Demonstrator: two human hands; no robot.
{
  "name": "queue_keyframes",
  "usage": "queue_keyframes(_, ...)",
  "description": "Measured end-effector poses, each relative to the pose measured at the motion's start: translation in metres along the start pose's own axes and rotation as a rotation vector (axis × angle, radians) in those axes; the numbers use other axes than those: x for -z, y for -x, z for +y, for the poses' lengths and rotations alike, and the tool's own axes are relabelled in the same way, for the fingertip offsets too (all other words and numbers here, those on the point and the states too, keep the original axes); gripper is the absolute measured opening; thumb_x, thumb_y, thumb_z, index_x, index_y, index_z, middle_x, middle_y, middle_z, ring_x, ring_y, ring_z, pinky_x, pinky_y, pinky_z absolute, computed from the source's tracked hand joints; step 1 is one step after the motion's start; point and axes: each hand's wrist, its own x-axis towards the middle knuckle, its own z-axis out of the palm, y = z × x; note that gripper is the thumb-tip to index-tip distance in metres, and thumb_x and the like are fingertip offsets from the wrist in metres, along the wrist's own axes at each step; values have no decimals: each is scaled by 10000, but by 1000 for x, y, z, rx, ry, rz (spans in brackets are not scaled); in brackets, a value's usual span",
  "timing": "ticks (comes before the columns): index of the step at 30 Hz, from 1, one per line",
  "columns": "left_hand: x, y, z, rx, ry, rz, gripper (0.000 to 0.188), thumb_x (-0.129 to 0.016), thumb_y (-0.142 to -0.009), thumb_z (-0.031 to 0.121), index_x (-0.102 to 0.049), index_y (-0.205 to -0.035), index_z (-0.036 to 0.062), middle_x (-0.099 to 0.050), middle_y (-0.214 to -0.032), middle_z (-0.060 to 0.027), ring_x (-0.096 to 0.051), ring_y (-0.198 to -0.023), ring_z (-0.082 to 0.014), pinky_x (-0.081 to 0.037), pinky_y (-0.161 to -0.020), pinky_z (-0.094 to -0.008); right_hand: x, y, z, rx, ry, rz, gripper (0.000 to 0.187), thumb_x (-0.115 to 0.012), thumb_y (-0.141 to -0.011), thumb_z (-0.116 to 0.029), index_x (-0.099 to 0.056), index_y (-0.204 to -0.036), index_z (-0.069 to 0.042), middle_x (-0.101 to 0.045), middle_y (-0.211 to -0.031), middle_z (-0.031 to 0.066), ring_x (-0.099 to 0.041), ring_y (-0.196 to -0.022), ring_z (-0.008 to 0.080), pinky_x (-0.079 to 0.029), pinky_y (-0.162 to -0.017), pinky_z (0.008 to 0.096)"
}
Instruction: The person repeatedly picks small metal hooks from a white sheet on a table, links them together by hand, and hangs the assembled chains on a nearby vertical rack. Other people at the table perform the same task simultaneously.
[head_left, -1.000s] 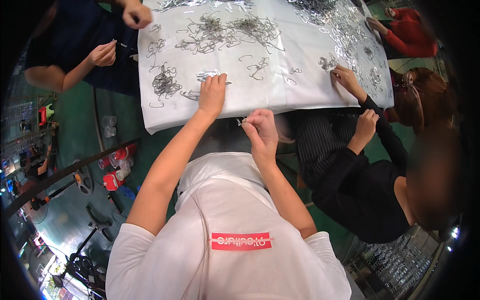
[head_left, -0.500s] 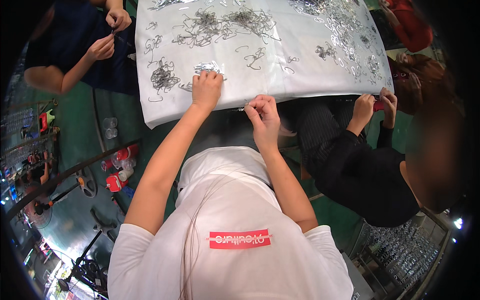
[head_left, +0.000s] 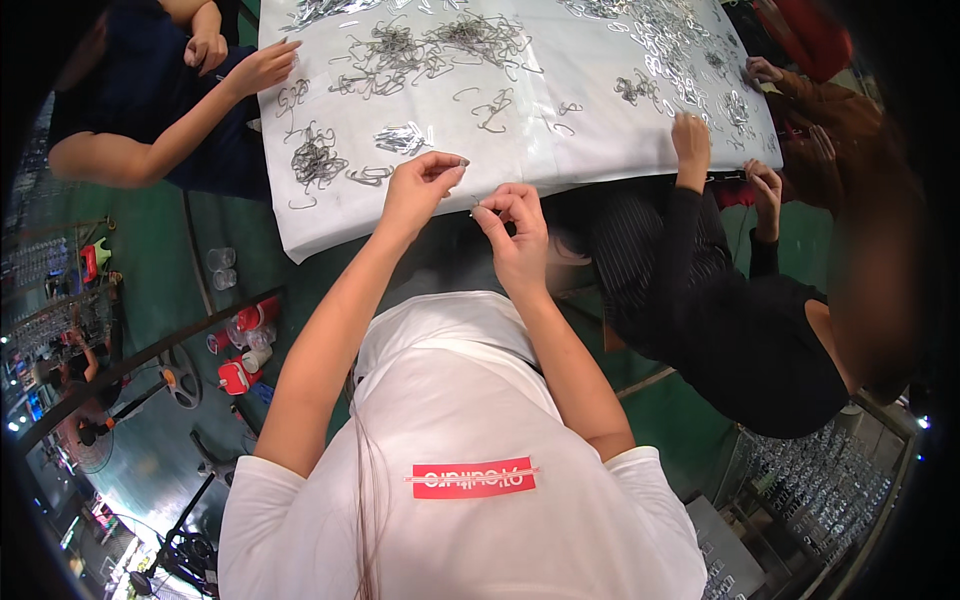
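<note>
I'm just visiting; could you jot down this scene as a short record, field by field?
Left hand: left hand over the table's near edge, thumb and forefinger together; anything held is too small to identify
Right hand: right hand near the table edge, pinching a small piece, details unclear
Surface: white-covered table
Nearest pile: flat silvery pieces, beyond the left hand
Left of that: tangled wire hooks
Neighbours: person in dark blue at left; person in black at right

open: bare white sheet (head_left: 535, 155) ahead of right hand (head_left: 518, 228) | blocked: silver pieces (head_left: 403, 138) beyond left hand (head_left: 418, 190); co-worker's hand (head_left: 691, 142) rightward
</note>
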Motion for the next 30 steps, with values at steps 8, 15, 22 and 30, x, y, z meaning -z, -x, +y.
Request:
queue_keyframes(8, -15, 46, 56, -30, 132, 47, 126, -688, -851, 91, -711, -942, 6, -697, -904, -49, -632, -790, -94, -508, -682, -235, 2, -5, -2, 16, 83, 43, 80, -701, -803, -83, -655, -862, -54, -560, -959, 59, -561, -852, 184, -441, -695, 290)
queue_keyframes(15, -19, 57, 55, -304, -59, 160, 107, -688, -825, 42, -722, -926, 38, -688, -927, -56, -643, -774, -123, -506, -644, -249, 6, -8, 3, 89, 135, 12, 102, -686, -804, -43, -645, -897, -41, -559, -956, 82, -578, -821, 219, -465, -711, 325)
queue_keyframes(22, -20, 61, 47, -318, -53, 188, 111, -702, -806, 15, -720, -915, 31, -686, -926, -69, -636, -761, -129, -499, -660, -250, 26, -115, 65, 63, 442, -77, 103, -655, -854, -90, -658, -954, -67, -599, -901, 90, -611, -789, 247, -481, -694, 366)
queue_keyframes(30, -19, 60, 43, -222, -3, 216, 132, -707, -803, -1, -721, -930, 33, -682, -934, -61, -605, -742, -113, -489, -666, -237, 25, -240, 113, 181, 1078, -640, 86, -647, -847, -194, -673, -894, -128, -625, -963, 73, -635, -898, 276, -487, -775, 436)
